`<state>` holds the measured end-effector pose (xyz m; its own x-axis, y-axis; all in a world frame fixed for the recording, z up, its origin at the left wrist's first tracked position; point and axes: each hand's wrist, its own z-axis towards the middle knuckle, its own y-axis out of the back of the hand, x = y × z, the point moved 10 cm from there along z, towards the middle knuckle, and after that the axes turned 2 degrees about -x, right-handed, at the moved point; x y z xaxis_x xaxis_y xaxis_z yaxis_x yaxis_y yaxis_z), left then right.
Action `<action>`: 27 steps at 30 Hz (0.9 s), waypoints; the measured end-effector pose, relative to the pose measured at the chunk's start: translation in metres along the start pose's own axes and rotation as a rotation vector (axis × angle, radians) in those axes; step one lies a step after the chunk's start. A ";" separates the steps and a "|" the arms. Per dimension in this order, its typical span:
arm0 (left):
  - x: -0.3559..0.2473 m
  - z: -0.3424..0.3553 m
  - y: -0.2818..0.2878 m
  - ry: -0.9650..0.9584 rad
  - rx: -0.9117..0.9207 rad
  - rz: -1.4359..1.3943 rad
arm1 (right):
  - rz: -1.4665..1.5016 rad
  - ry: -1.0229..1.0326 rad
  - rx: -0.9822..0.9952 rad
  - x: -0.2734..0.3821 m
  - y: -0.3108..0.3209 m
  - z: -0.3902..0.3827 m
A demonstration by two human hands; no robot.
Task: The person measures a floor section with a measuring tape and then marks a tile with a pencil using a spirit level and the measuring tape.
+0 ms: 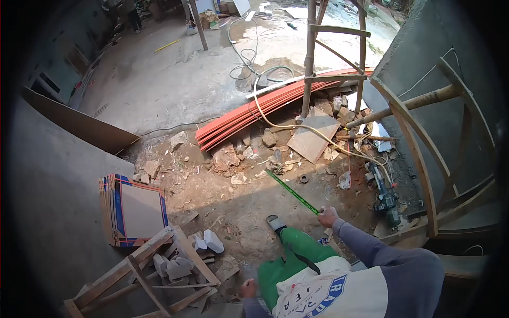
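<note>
My right hand is closed around the near end of a green measuring tape. Its marked strip stretches out straight, away and to the left, over the dirt ground; whether its far tip touches the ground I cannot tell. Low beside my left leg hangs my left hand, its fingers curled in, with nothing seen in them. Beyond the tape lie a square tile on rubble and a small dark ring. My sandalled foot stands near the strip.
Long orange-red panels lie stacked across the rubble. A wooden scaffold stands beyond, and a wooden frame leans at right beside a power tool. Boxed tiles rest against the left wall; a wooden trestle stands nearer. A hose crosses the panels.
</note>
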<state>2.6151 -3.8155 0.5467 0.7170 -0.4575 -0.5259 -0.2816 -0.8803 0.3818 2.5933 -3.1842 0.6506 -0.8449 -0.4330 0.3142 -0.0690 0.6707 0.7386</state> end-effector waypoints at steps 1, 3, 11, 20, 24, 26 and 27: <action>0.023 -0.001 0.022 0.063 -0.033 -0.176 | 0.056 0.050 0.015 0.068 0.003 0.006; -0.052 -0.039 0.033 0.010 0.086 0.089 | 0.047 0.073 0.002 0.137 0.017 0.026; -0.219 0.139 0.111 0.134 0.077 -0.261 | -0.050 0.228 0.099 0.391 -0.006 0.081; -0.557 0.493 0.365 -0.124 0.095 -0.713 | -0.052 -0.266 -0.154 0.416 -0.113 0.162; -0.884 0.433 0.499 -0.711 -0.018 -0.729 | -0.087 -0.306 -0.381 0.454 -0.107 0.176; -0.998 0.379 0.568 -1.004 -0.135 -0.628 | -0.075 -0.302 -0.330 0.505 -0.110 0.216; -1.041 0.352 0.603 -1.188 -0.197 -0.628 | -0.069 -0.294 -0.343 0.538 -0.107 0.244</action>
<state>1.4746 -3.9148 1.0569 -0.3167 0.0912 -0.9441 0.0537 -0.9921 -0.1138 2.0168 -3.3415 0.5952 -0.9625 -0.2474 0.1112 0.0072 0.3867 0.9222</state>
